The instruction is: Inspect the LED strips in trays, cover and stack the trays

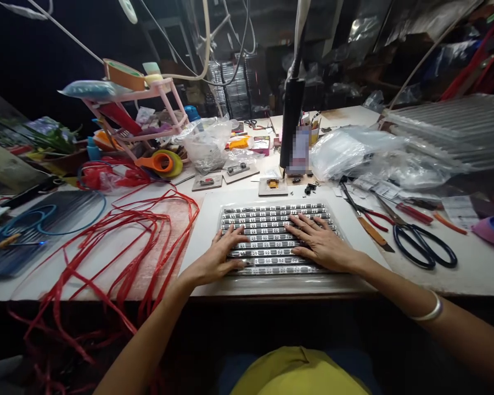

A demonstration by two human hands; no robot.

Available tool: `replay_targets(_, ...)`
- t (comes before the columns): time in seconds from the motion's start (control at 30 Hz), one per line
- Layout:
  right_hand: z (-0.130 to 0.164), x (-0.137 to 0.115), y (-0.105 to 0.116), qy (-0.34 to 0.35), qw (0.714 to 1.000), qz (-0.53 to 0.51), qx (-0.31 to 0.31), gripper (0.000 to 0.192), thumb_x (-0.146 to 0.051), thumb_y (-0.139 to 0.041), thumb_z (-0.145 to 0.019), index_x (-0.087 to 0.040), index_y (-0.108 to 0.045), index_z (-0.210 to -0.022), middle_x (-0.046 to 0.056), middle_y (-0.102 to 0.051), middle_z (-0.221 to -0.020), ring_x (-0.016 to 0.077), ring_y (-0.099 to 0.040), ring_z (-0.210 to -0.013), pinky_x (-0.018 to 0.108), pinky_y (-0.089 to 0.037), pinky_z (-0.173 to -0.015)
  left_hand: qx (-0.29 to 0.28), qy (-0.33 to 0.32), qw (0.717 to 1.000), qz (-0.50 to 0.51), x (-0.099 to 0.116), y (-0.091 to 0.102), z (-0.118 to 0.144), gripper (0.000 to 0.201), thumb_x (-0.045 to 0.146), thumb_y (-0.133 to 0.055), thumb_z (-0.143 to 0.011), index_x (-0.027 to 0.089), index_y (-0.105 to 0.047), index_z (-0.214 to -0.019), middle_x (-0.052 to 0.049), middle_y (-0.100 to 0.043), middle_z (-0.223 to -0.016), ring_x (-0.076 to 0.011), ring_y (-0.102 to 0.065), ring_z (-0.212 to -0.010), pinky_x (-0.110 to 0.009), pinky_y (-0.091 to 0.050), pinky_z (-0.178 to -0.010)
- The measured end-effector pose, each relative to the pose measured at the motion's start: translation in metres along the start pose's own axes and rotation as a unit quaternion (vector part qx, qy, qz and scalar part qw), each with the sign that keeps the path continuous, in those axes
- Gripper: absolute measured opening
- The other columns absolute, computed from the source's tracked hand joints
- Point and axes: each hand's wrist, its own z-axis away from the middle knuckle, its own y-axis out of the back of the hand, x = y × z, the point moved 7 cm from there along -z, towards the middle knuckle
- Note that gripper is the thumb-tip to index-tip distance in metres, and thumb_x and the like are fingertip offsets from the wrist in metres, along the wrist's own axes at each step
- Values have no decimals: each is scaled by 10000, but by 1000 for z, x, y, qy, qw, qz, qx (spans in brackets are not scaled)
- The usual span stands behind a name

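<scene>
Hands, two, bare, both laid flat on a tray of component strips [274,237] at the centre of the white work board [354,219]. Left hand [220,257]: palm down on the tray's 8 o'clock corner, fingers spread and pressing the strip rows, pinching nothing. Right hand [319,241]: palm down at the tray's 3 o'clock side, fingers fanned toward 10 o'clock, likewise pressing, nothing gripped; a metal bangle [430,312] sits on that forearm.

Surroundings: black-handled scissors [420,241] and red-handled pliers [379,219] at 3 o'clock of the tray, well apart from it; red plastic twine [119,247] in loose loops at 9 o'clock; clear plastic bags [354,151] at 1 o'clock; black lamp post [292,123] at 12 o'clock; small jig block [273,186] just beyond the tray's far edge.

Step in hand, as judged: pressing or levelling the strips in their rows. Further handling would call for even, flat pressure so no strip lifts or slides out of line.
</scene>
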Motion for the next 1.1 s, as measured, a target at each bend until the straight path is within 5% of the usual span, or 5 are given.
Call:
replay_targets(0.13, 3, -2, 5, -2, 1000, 5, 22, 632, -616, -255, -932, -263, -345, -1449, 44, -185, -1547, 264, -152, -1427, 519, -179, -1125, 10, -12, 1000, 2, 8, 4, 6, 117, 301, -613, -838, 229, -658, -919, -56, -331, -1510, -344, -134, -1429, -602, -163, -1117)
replay_targets(0.4, 2, -2, 5, -8, 999, -20, 27, 617, -612, -289, -928, -285, -344, -1448, 36, -202, -1544, 279, -163, -1423, 526, -189, -1121, 66, -84, 994, -18, 37, -4, 5, 229, 54, -447, -849, 176, -618, -939, -106, -582, -1172, -268, -328, -1358, -534, -190, -1124)
replay_targets(0.57, 2, -3, 5, -1, 999, -22, 39, 589, -599, -306, -930, -293, -385, -1427, 45, -236, -1537, 287, -193, -1416, 530, -200, -1113, 64, -80, 995, 13, 16, 23, -14, 145, 230, -518, -890, 232, -649, -951, -38, -635, -1018, -167, -587, -1031, -303, -473, -905)
replay_targets(0.73, 2, -4, 7, -3, 999, -23, 39, 599, -601, -305, -930, -284, -372, -1435, 51, -236, -1537, 289, -186, -1417, 531, -192, -1117, 159, 26, 986, -42, -23, 42, -79, 224, 235, -442, -932, 164, -591, -1084, -98, -586, -1125, -206, -558, -1051, -433, -452, -927)
replay_targets(1.1, 1, -6, 10, 1, 999, -27, 44, 605, -607, -276, -934, -275, -389, -1427, 56, -238, -1535, 285, -184, -1418, 540, -215, -1113, 57, 17, 994, -97, -40, 37, -128, 310, 357, -558, -885, 163, -573, -1127, -84, -588, -1154, -205, -585, -1010, -435, -495, -870)
